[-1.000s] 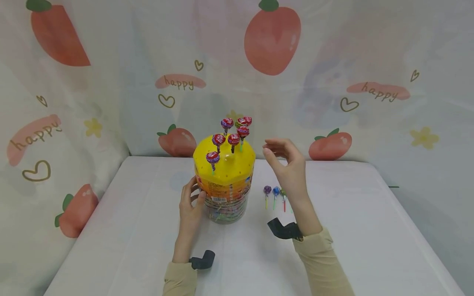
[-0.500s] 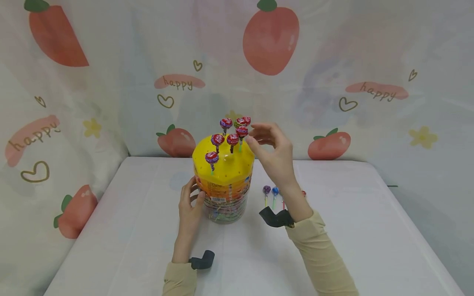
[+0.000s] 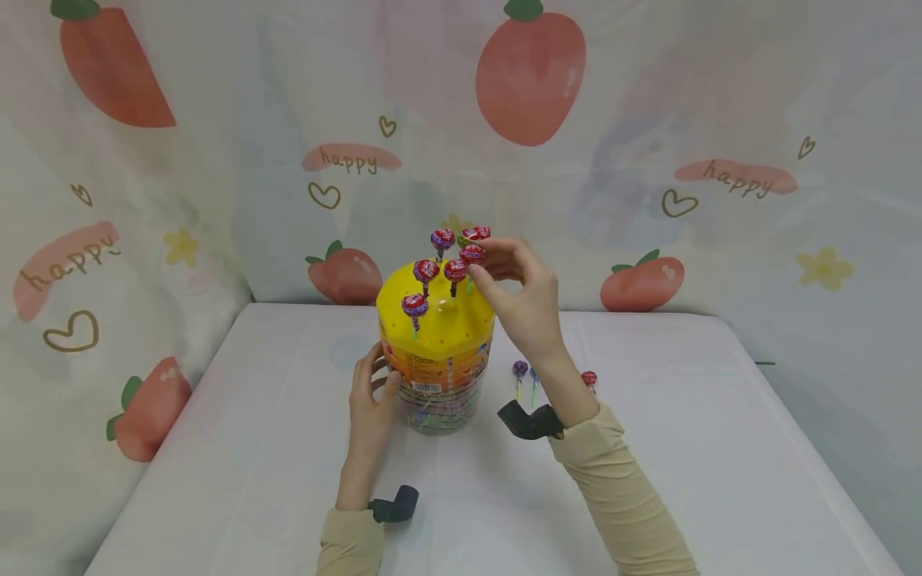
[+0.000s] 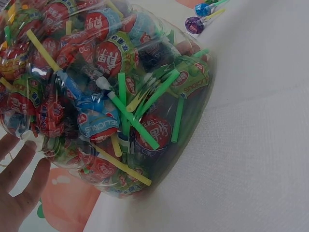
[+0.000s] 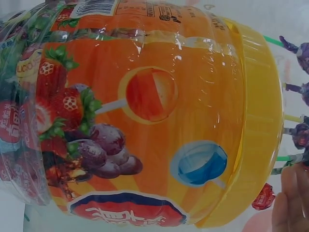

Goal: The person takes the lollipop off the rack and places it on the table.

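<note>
A clear plastic candy jar [image 3: 439, 412] with an orange label and a yellow lid [image 3: 454, 332] stands upright on the table. Several wrapped lollipops stick up from holes in the lid, among them a purple-and-red one [image 3: 414, 305] near the front. My left hand [image 3: 370, 408] holds the jar's left side, thumb toward the front and fingers curving behind. At the lid's right side, my right hand [image 3: 529, 308] pinches the wrapped head of a red lollipop [image 3: 471, 254] between thumb and fingers. Lollipops packed inside the jar show through its wall in the left wrist view.
To the right of the jar lie loose lollipops: a purple one [image 3: 520, 369], a blue one [image 3: 534, 374] and a red one [image 3: 590, 378], partly behind my right forearm. A printed fruit-pattern cloth [image 3: 461, 184] hangs behind the white table [image 3: 274, 448].
My right hand has moved left from beside the jar to the lollipops on the lid, and its fingers have closed on one. The left hand and the jar have stayed in place.
</note>
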The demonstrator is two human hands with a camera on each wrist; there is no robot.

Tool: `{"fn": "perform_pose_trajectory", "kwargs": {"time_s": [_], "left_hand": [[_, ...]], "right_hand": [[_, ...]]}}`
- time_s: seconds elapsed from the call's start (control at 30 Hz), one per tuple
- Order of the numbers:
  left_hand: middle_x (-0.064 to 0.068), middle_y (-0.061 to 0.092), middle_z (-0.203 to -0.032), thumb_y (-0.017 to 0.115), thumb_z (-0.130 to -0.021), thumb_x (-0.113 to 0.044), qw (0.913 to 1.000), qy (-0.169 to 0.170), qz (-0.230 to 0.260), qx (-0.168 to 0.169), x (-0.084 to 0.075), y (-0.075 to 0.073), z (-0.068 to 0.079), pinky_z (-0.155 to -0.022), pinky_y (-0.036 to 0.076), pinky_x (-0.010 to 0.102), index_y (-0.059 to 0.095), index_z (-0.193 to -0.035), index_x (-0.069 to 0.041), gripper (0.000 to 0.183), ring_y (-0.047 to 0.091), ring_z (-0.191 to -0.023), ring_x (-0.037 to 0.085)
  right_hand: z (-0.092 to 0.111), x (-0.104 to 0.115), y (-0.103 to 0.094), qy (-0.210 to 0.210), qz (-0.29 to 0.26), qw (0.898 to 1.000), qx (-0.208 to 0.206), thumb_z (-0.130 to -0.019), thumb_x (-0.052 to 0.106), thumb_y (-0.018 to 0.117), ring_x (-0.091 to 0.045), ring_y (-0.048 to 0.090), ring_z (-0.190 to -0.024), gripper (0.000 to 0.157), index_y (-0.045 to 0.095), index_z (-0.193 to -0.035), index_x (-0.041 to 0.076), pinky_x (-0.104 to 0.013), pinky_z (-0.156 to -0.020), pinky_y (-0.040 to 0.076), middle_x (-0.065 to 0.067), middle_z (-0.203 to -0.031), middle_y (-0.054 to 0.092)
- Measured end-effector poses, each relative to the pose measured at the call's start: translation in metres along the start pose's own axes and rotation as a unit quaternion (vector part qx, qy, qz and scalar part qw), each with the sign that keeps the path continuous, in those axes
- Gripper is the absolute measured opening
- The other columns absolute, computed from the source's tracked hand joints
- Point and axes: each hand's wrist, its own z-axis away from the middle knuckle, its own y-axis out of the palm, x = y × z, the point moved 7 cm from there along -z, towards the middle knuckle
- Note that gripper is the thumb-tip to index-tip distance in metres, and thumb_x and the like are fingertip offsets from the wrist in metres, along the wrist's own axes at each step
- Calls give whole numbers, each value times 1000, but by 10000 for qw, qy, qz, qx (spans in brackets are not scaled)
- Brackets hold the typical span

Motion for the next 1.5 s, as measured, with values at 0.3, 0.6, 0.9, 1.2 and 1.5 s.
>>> {"fn": "perform_pose_trajectory", "kwargs": {"time_s": [0.3,0.6,0.9,1.2,1.5], "left_hand": [[5,47,-139,56,-97,-24,10000,22,43,-5,1,0,0,-102,44,54,39,-146,-22,52,47,-126,20],[3,46,-141,57,-97,-25,10000,-46,-1,29,2,0,0,-103,43,54,37,-146,-24,54,46,-128,19],[3,47,-140,57,-96,-25,10000,-76,22,15,3,0,0,-104,43,52,38,-146,-25,54,46,-128,19],[5,47,-139,57,-97,-26,10000,-31,52,-14,4,0,0,-103,43,55,39,-146,-22,53,47,-126,20],[4,47,-140,57,-97,-27,10000,-48,63,2,2,0,-1,-103,43,57,39,-145,-22,52,47,-127,19]], "right_hand": [[-1,3,0,-50,18,10000,13,-89,8,67,-8,60,-82,26,62,-113,1,-22,-82,50,-13,-96,68],[-1,5,-1,31,33,10000,-40,-89,9,67,-8,59,-84,27,62,-114,0,-23,-84,49,-14,-98,67],[-2,8,-7,-170,-130,9995,-238,-88,6,68,-6,59,-85,28,61,-114,-2,-22,-84,50,-17,-98,66],[3,5,-20,-227,-342,9984,-401,-87,5,68,-8,61,-85,28,62,-114,-1,-21,-82,50,7,-95,65],[23,-3,-39,-58,-400,9975,-581,-87,0,66,-5,63,-84,27,62,-113,-4,-18,-81,50,16,-94,66]]}}
